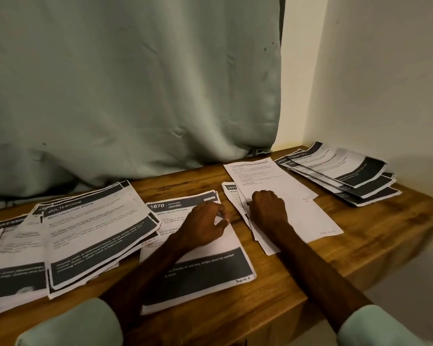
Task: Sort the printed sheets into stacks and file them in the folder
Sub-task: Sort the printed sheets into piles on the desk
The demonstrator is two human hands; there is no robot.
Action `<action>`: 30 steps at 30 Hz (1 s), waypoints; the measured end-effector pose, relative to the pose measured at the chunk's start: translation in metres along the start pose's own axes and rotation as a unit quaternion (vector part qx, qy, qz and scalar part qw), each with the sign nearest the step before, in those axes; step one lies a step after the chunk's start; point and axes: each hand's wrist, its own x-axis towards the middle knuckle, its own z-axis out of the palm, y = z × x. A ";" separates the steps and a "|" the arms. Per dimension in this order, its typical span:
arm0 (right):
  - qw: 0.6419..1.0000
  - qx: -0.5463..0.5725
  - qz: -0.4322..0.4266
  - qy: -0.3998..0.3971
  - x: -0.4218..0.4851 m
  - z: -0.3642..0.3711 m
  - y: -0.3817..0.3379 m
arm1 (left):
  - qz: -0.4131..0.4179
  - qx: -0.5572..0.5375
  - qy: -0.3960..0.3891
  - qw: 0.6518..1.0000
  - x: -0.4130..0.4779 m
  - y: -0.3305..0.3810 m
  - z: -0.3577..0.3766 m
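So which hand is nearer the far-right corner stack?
Right. The right hand sits on white sheets just left of the corner stack; the left hand is farther left, on the 1670 sheet.

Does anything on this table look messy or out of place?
The black-banded printed sheets at left are fanned and crooked, the pile by the wall is splayed, and the plain white sheets the right hand holds sit skewed. The left hand pinches the 1670 stack.

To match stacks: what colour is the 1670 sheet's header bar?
Dark charcoal header bar with white print; clearest in the head view.
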 end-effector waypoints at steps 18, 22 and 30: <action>0.938 0.239 -0.221 -0.115 -0.101 -0.058 -0.100 | -0.213 -0.531 0.054 0.818 0.001 -0.060 -0.058; 0.913 0.349 -0.202 -0.054 -0.081 -0.046 -0.088 | -0.186 -0.477 0.094 0.854 -0.003 -0.077 -0.057; 0.934 0.341 0.053 0.088 -0.009 -0.017 0.000 | -0.174 -0.510 0.121 0.834 -0.001 -0.087 -0.057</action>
